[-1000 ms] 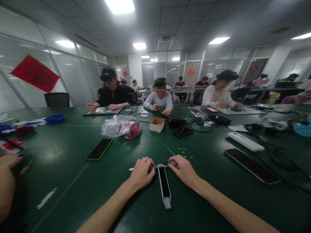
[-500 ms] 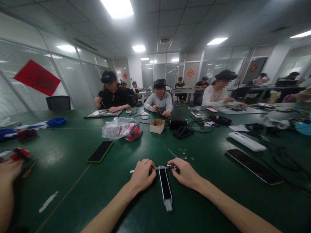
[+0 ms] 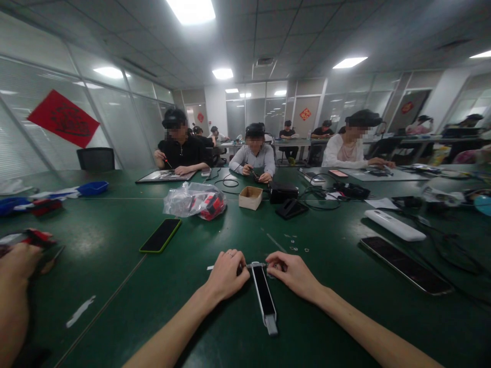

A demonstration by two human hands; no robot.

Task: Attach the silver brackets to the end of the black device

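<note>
A long narrow device (image 3: 264, 295) with a black face and white rim lies on the green table, a thin crosspiece at its far end. My left hand (image 3: 227, 273) is closed at the left end of that crosspiece; a small white strip (image 3: 210, 268) shows beside it. At the right end, my right hand (image 3: 293, 273) has its thumb and forefinger pinched on something small that I cannot make out. Several tiny metal pieces (image 3: 293, 249) lie beyond my right hand.
A green-edged phone (image 3: 160, 235) lies left, a dark phone (image 3: 404, 266) and white case (image 3: 395, 225) right. Ahead are a plastic bag (image 3: 195, 200), small box (image 3: 250, 198) and cables. Another person's hand (image 3: 17, 266) is at the left edge. People sit opposite.
The view has shifted slightly. My right hand's fingers have changed position a little at the crosspiece's right end. My left hand stays at the left end.
</note>
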